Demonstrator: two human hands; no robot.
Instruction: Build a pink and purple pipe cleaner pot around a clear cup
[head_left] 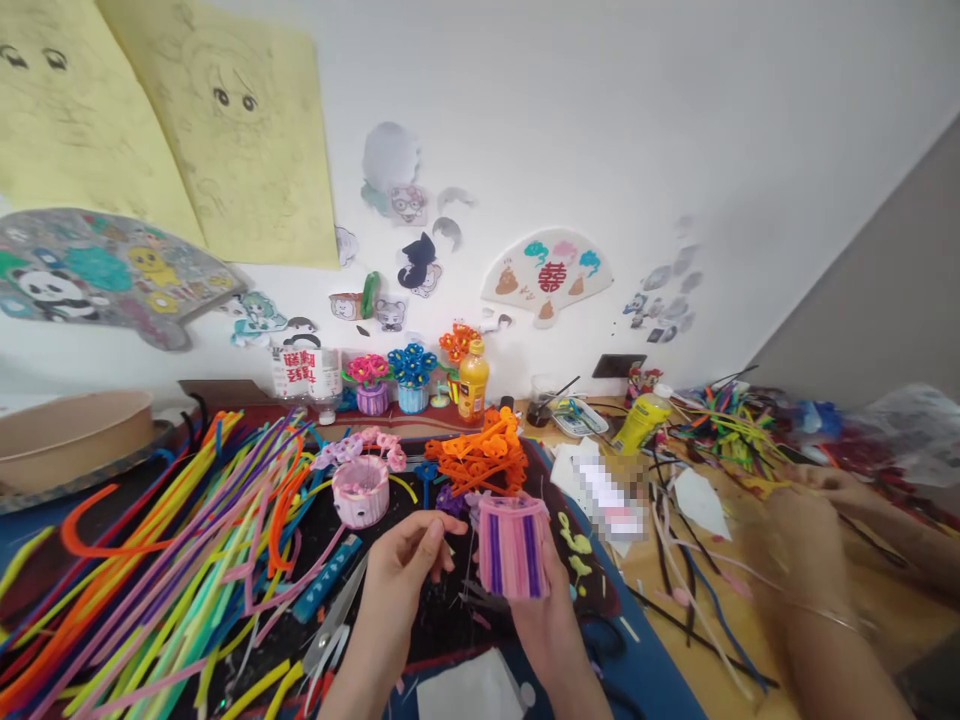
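Cluttered bench below a sticker-covered wall carries loose coloured pipe cleaners. Above it, the right hand grips a pink-and-purple striped pipe-cleaner basket. The left hand has its fingertips pressed together beside the basket. The basket's walls look finished, and no handle shows.

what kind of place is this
Probably a home craft desk for pipe-cleaner work: loose pipe cleaners heaped on the left, finished pipe-cleaner flower pots at the back, and a pink and purple basket in the right hand.
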